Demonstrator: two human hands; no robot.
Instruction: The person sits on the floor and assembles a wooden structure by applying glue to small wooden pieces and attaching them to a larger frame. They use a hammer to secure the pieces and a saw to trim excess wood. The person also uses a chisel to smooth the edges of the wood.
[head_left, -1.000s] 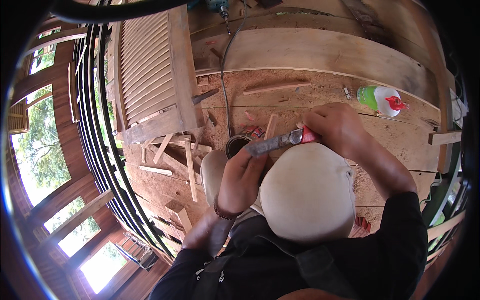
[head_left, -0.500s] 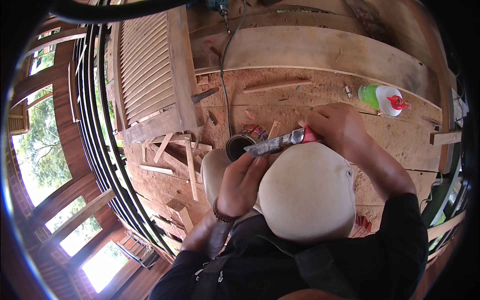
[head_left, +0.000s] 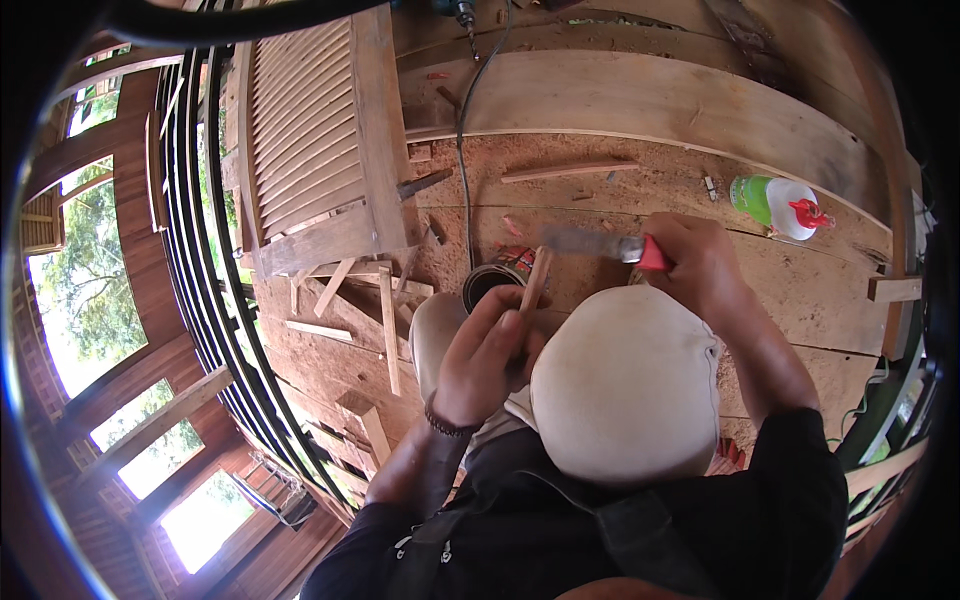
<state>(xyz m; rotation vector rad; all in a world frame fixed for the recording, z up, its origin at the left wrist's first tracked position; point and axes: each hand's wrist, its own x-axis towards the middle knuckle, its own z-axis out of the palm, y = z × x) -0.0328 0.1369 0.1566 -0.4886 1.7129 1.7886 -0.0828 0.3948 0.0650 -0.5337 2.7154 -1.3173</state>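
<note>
In my left hand (head_left: 482,358), fingers closed, is a narrow wooden stick (head_left: 537,280) that points up and away from me. My right hand (head_left: 690,262) grips the red handle of a knife (head_left: 595,243). The knife's broad, stained blade points left, and its tip is at the stick's far end; whether they touch I cannot tell. Just beyond my left hand stands an open tin can (head_left: 496,282), dark inside, partly hidden by the fingers. My bent knee in pale trousers (head_left: 628,385) is below the knife.
A louvred wooden shutter (head_left: 305,130) lies at the left, with loose wood strips (head_left: 388,330) near it. A green and white bottle with a red cap (head_left: 780,207) stands at the right. A drill (head_left: 466,25) and its cable (head_left: 462,150) are at the top. Behind lies a wide board (head_left: 640,95).
The knife has swung from over my left fingers to the stick's far end. My left hand now holds the stick upward. The whole view has shifted slightly.
</note>
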